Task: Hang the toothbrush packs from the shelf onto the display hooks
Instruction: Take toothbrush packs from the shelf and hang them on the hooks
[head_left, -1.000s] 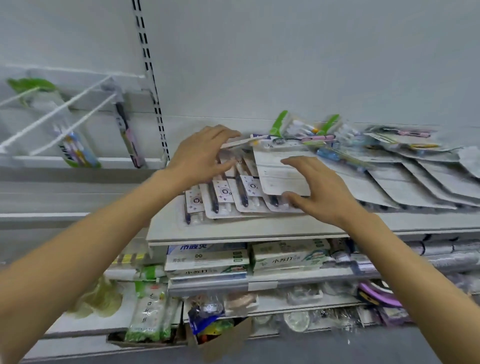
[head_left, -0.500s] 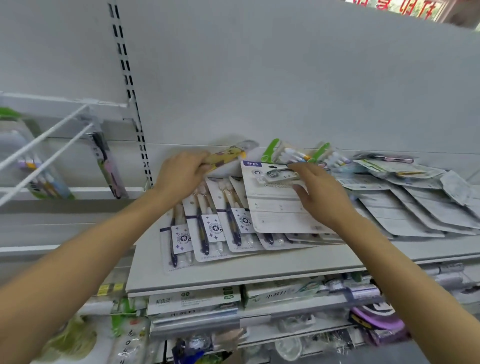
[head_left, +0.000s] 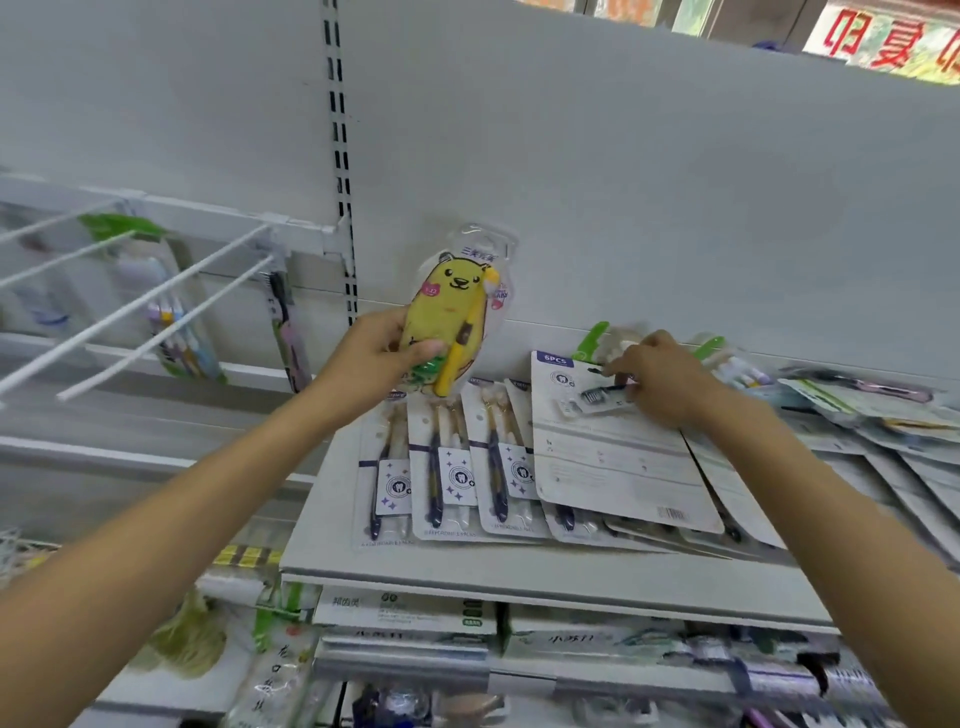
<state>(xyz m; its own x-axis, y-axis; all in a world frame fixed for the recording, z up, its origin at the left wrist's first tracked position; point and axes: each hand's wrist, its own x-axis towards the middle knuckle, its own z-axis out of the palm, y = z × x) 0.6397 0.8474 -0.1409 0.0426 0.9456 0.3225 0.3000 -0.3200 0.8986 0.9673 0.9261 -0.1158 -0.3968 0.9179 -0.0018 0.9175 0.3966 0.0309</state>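
Note:
My left hand (head_left: 379, 364) grips the lower part of a yellow bear-shaped children's toothbrush pack (head_left: 457, 306) and holds it upright above the shelf (head_left: 519, 571). My right hand (head_left: 660, 379) reaches to the back of the shelf and pinches a small pack with a dark brush head (head_left: 597, 397), lying on a large white 6PCS pack (head_left: 613, 457). A row of navy toothbrush packs (head_left: 452, 473) lies flat on the shelf below my left hand. White display hooks (head_left: 156, 301) stick out at the left, with a few packs hanging on them (head_left: 176, 332).
More white packs (head_left: 883, 447) are fanned over the right part of the shelf. Green-topped packs (head_left: 592, 340) lean against the back panel. Boxed goods (head_left: 405, 613) fill the shelf below. A slotted upright (head_left: 340, 156) divides the back wall.
My left hand has lifted the yellow bear pack off the shelf and turned it upright. My right hand has moved back onto the small pack. The view has tilted upward.

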